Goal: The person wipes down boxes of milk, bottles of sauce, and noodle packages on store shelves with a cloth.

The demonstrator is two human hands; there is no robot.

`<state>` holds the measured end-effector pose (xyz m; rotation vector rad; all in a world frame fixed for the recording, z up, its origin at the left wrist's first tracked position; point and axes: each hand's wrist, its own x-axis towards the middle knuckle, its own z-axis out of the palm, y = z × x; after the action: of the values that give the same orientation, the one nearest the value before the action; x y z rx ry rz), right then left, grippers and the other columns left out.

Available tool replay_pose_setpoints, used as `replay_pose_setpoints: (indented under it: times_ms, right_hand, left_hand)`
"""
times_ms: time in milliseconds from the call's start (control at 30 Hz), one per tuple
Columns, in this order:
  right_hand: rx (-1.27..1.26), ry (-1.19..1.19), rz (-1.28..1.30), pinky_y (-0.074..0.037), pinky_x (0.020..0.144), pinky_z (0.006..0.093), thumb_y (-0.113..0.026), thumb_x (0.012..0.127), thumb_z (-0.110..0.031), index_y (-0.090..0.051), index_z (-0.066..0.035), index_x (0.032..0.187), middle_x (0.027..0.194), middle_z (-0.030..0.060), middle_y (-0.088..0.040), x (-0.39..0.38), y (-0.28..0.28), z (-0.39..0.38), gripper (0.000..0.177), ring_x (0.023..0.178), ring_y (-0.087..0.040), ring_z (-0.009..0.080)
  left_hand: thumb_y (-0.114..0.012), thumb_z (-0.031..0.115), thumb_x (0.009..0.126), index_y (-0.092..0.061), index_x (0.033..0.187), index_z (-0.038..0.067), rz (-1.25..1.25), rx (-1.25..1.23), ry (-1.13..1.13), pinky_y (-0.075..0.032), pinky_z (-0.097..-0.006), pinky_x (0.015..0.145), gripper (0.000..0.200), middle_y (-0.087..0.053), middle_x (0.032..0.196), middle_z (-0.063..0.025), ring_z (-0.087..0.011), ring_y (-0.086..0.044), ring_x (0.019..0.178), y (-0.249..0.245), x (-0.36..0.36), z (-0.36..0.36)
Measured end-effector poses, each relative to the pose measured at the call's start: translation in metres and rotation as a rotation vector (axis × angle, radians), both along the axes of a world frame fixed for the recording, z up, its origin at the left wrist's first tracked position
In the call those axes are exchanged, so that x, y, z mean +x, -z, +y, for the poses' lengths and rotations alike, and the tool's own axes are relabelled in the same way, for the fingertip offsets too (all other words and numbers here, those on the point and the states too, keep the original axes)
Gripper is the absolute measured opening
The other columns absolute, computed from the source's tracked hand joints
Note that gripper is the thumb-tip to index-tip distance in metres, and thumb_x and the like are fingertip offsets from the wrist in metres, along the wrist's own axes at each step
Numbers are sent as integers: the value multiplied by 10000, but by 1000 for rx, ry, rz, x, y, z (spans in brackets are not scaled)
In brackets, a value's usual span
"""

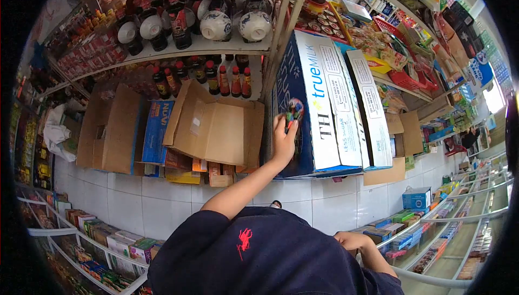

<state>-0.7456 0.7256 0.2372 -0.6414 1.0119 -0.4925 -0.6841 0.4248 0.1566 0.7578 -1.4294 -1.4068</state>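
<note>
My left hand (284, 142) reaches forward, its fingers closed on a small clear packet with multicoloured contents (294, 112); the exact kind is not clear. The packet is held up against the dark blue side of a TH true MILK carton (327, 105). A second, narrower milk carton (372, 111) stands to its right. By my right side, my right hand (352, 240) is low with its fingers curled in, close to the glass display case (411, 265). Anything inside those fingers is hidden.
Opened cardboard boxes (227, 127) and a blue NUVI box (158, 133) are at the left. Behind them, shelves (162, 52) carry sauce bottles (224, 80) and bowls (219, 25). White floor tiles (178, 189) run between these boxes and the display cases. Red baskets (405, 78) hold packets.
</note>
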Motion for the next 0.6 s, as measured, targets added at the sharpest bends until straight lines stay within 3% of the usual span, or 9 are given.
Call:
replay_pose_setpoints:
  times_ms: [33, 100, 167, 233, 333, 400, 467, 533, 600]
  right_hand:
    - [-6, -37, 83, -458, 709, 242, -581, 792, -80, -608, 31, 853, 829, 18, -627, -8, 6, 5, 129, 777, -554, 82]
    - [-220, -122, 584, -455, 685, 254, -593, 778, -94, -612, 10, 836, 801, 51, -631, -17, -27, -23, 121, 741, -573, 122]
    - [-563, 285, 928, -435, 609, 266, -606, 724, -55, -599, -8, 764, 719, 77, -598, -25, -30, -42, 62, 660, -568, 152]
    - [-890, 609, 1169, -428, 630, 305, -599, 677, -9, -546, -1, 697, 704, 87, -573, -30, -35, -76, 57, 683, -555, 209]
    - [-1306, 780, 1546, -416, 619, 328, -558, 674, -3, -553, -11, 758, 728, 94, -572, -27, -33, -142, 84, 682, -547, 244]
    - [-1325, 722, 1805, -422, 592, 334, -542, 690, -35, -557, -9, 728, 709, 105, -574, -21, -21, -170, 48, 652, -546, 259]
    - [-1342, 907, 1718, -433, 547, 318, -530, 681, -46, -567, -4, 660, 660, 122, -586, -22, -11, -169, 60, 601, -560, 261]
    - [-1345, 929, 1723, -436, 554, 317, -526, 665, -36, -573, 4, 666, 660, 122, -593, -26, -5, -166, 62, 612, -569, 255]
    - [-1384, 899, 1739, -430, 540, 309, -514, 656, -30, -562, 11, 649, 644, 118, -592, -26, -4, -167, 63, 582, -560, 244]
  left_hand:
    - [-516, 164, 835, -486, 1024, -62, 50, -49, -27, -341, -326, 858, 296, -446, 1034, -175, -297, -446, 977, -12, -4, -3]
    - [-516, 171, 834, -484, 1023, -64, 102, -177, -81, -333, -336, 873, 303, -439, 1056, -168, -298, -441, 991, -31, -14, -13]
    - [-514, 177, 834, -478, 1033, -59, 118, -300, -104, -330, -348, 875, 311, -439, 1059, -160, -294, -439, 1000, -46, -22, -27]
    - [-510, 185, 836, -456, 1071, -47, 116, -331, -132, -326, -353, 881, 335, -431, 1061, -170, -302, -436, 1005, -43, -33, -42]
    - [-470, 204, 862, -433, 1098, -39, -8, -279, -214, -330, -368, 880, 341, -425, 1069, -190, -321, -430, 1004, 9, -54, -68]
    - [-427, 185, 889, -437, 1110, -13, -206, -63, -97, -368, -378, 822, 297, -427, 1060, -203, -330, -452, 965, 65, -47, -66]
    - [-439, 166, 888, -441, 1131, 0, -252, 25, -108, -380, -382, 807, 294, -423, 1046, -202, -325, -457, 954, 100, -30, -37]
    - [-462, 155, 872, -434, 1161, -5, -323, 56, -59, -360, -366, 836, 331, -417, 1026, -189, -319, -445, 962, 106, -16, -12]
    - [-485, 155, 859, -452, 1135, -17, -208, -5, -2, -343, -357, 859, 328, -414, 1029, -180, -314, -438, 975, 62, -9, -9]
